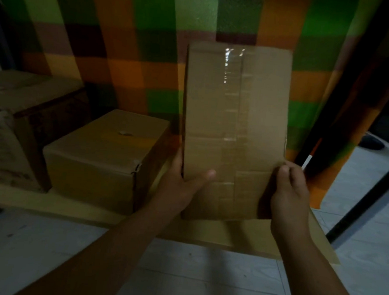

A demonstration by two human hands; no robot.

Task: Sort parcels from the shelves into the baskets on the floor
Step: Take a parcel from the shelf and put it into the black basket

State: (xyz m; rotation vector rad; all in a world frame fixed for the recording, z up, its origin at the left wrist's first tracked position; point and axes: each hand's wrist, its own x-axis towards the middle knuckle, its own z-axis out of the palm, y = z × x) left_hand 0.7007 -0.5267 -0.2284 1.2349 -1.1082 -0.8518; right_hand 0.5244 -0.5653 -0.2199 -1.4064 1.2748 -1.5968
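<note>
I hold a tall brown cardboard parcel [235, 118] upright in front of me, its taped face toward the camera. My left hand [182, 183] grips its lower left edge, thumb lying across the front. My right hand [287, 191] grips the lower right corner, thumb on the front face. The parcel's bottom edge hangs just above a flat cardboard sheet [206, 232] on the floor. No basket is in view.
A medium cardboard box [102, 153] stands to the left on the sheet, with two larger boxes [25, 98] behind it at the far left. A green and orange checked curtain [131, 52] hangs behind. A black frame post [346, 99] stands at the right over pale floor tiles.
</note>
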